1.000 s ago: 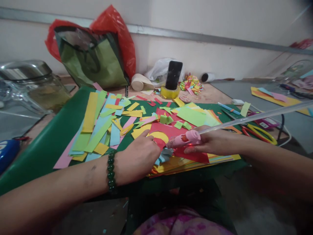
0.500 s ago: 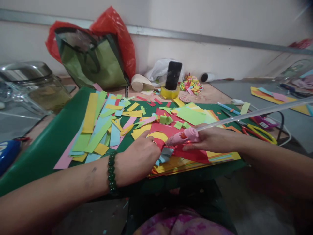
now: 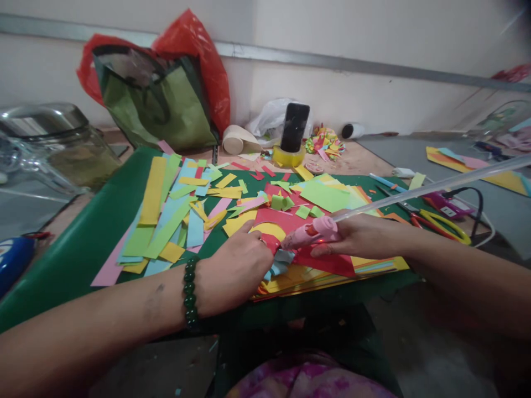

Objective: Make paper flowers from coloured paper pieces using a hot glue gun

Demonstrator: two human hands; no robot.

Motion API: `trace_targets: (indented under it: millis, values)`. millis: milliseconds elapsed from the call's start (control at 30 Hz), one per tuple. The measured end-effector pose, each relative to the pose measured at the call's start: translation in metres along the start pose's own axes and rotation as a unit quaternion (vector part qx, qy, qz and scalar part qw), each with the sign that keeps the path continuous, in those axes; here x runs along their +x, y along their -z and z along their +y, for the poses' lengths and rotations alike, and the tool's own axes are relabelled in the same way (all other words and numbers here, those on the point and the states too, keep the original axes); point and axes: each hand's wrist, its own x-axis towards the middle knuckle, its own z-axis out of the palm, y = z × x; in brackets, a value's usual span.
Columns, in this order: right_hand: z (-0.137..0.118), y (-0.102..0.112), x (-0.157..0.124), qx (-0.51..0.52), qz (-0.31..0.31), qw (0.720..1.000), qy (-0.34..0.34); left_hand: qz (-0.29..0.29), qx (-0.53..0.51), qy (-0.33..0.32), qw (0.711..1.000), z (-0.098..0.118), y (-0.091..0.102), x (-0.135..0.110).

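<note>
My right hand (image 3: 357, 237) is closed around a pink glue gun (image 3: 311, 233), with a long clear glue stick (image 3: 431, 190) running out of its back to the right. The gun's tip points left and meets a small red paper piece (image 3: 271, 242). My left hand (image 3: 240, 262), a green bead bracelet (image 3: 189, 293) at its wrist, pinches that red piece; its fingertips are partly hidden. Light blue paper loops (image 3: 282, 262) show just below the tip. Under both hands lies a stack of coloured paper (image 3: 307, 284) with red sheets on top.
Cut paper strips (image 3: 166, 221) cover the green mat (image 3: 103, 221) on the left. Scissors (image 3: 443, 226) lie on the right, near a purple device (image 3: 448, 204). At the back a phone (image 3: 295, 127) stands in a yellow tape roll (image 3: 287, 156). A glass jug (image 3: 62, 143) stands far left.
Almost nothing differs. The glue gun and both hands stay in nearly the same place, the tip still at the red paper.
</note>
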Motion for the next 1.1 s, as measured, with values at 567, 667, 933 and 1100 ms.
trace_targets:
  millis: [567, 667, 933, 1100]
  values:
    - [0.002, 0.005, -0.001, 0.032, -0.011, 0.999, -0.003, 0.051, 0.001, -0.013, 0.999, 0.000, -0.003, -0.001]
    - [0.000, 0.006, -0.004, 0.020, 0.021, 1.000, -0.009, 0.017, 0.006, -0.003, 1.000, 0.001, 0.000, -0.001]
    - [0.001, 0.005, -0.005, 0.004, 0.013, 1.000, -0.003, 0.004, -0.005, 0.004, 1.000, 0.001, 0.002, -0.001]
    - [0.000, 0.004, -0.003, 0.012, 0.038, 0.999, 0.015, -0.017, -0.006, 0.012, 1.000, 0.002, 0.006, -0.001]
